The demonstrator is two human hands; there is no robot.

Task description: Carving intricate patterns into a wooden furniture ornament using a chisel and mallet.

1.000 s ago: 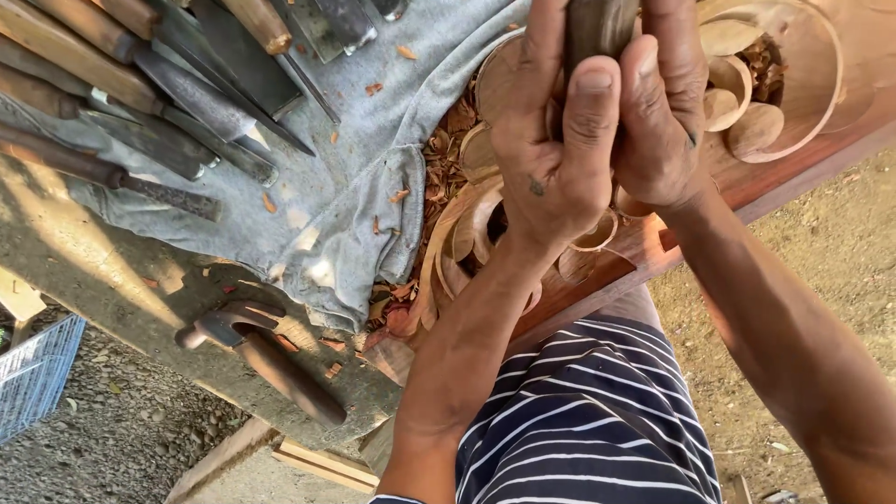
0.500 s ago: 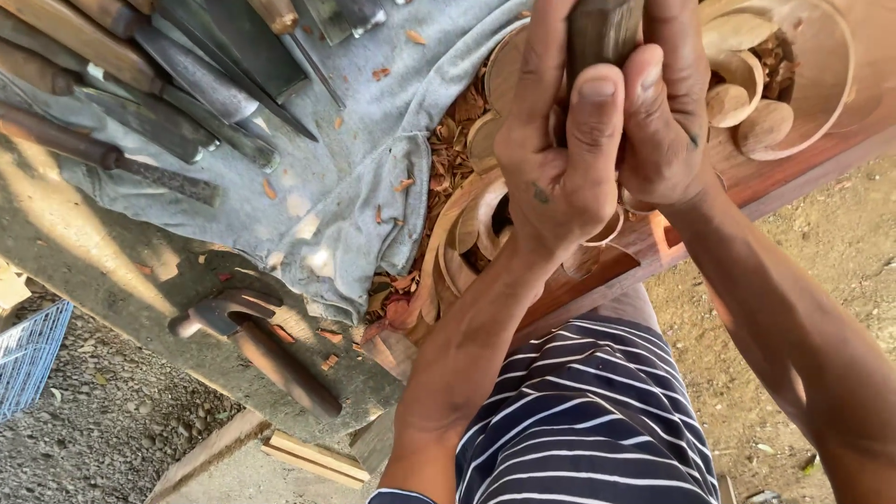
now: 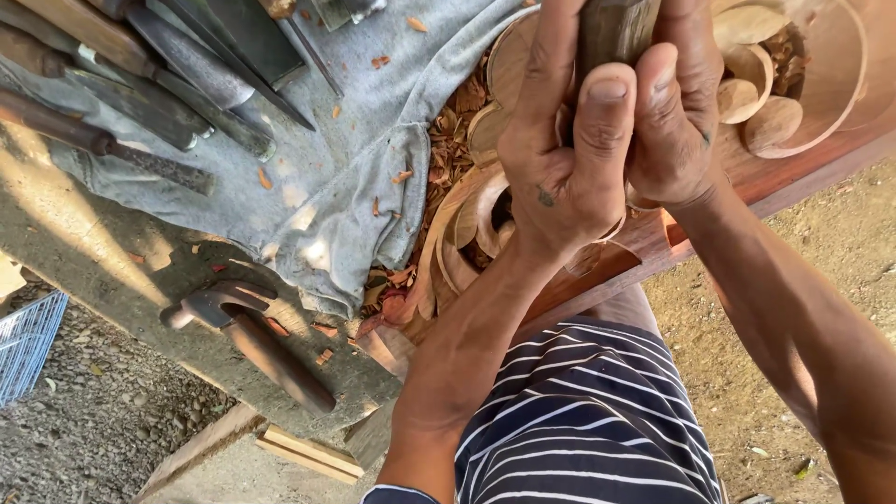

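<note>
Your left hand (image 3: 560, 177) and right hand (image 3: 677, 121) both wrap fingers tight around a stiff, solid-looking wooden handle (image 3: 611, 33) above the carved wood panel (image 3: 821, 84) on the counter (image 3: 112, 243); grip low, likely shaving-slick.

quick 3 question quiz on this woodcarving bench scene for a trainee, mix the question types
1. True or false: both hands grip one wooden tool handle.
2. What does the hammer lie on?
A) the grey cloth
B) the bare concrete bench
C) the carved panel
3. Fill in: the chisels lie on a grey ____.

Key:
1. True: the left hand and the right hand wrap the same handle above the carved wood panel.
2. B: it lies on the concrete bench, off the cloth's edge.
3. Cloth, dotted with wood chips.
</note>
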